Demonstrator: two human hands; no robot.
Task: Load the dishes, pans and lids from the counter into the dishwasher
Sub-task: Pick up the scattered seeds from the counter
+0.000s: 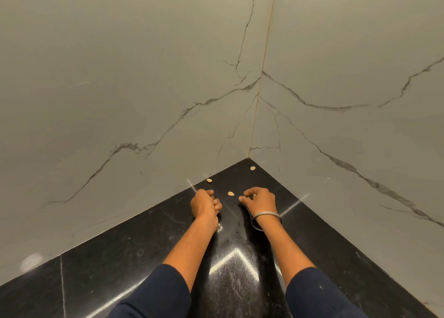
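Dishes, pans, lids, dishwasher: none shown. Black counter (101, 265) corner carries three pale seeds (231, 193). Left hand (204, 204) clenched, contents unseen; right hand (259, 198) curled, apparently pinching nothing. Risk: seeds scattered if brushed.

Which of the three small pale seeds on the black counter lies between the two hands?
The small pale seed nearest the camera, between left hand and right hand. The others lie by the left wall and in the corner.

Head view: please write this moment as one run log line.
left hand: curled on black counter | right hand: curled, grip unclear | three seeds: on counter near corner | dishes: none visible
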